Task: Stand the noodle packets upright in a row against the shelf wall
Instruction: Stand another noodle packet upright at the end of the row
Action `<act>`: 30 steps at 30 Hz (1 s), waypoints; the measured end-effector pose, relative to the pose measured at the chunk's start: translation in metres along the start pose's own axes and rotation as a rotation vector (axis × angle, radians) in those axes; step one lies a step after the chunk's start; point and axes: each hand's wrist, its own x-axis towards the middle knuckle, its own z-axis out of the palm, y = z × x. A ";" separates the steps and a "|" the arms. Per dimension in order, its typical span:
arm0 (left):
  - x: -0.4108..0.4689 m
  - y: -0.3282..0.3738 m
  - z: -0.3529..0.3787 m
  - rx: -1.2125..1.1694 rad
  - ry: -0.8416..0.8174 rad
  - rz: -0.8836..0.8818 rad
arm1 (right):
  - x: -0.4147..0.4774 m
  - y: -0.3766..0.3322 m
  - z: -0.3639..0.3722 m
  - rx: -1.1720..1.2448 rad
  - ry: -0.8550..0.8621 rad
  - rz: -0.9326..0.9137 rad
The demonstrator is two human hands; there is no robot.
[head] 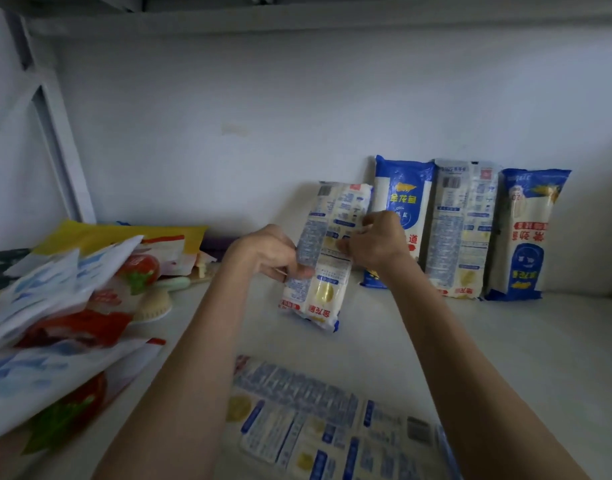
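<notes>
Both hands, left hand (273,252) and right hand (377,240), grip the fourth noodle packet (323,258), tilted, just left of three standing packets (464,230) leaning on the shelf wall (228,133). So roughly halfway: flat packets (318,420) remain lying up front. Crinkly glossy plastic, long pillow shapes. Messy bag pile (62,306) sits left.

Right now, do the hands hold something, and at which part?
Yes. Both hands hold one noodle packet around its middle: the left hand on its left edge, the right hand on its right edge.
</notes>
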 end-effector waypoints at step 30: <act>0.065 -0.040 0.072 -0.083 0.623 0.324 | 0.034 0.054 0.030 -0.375 0.066 0.022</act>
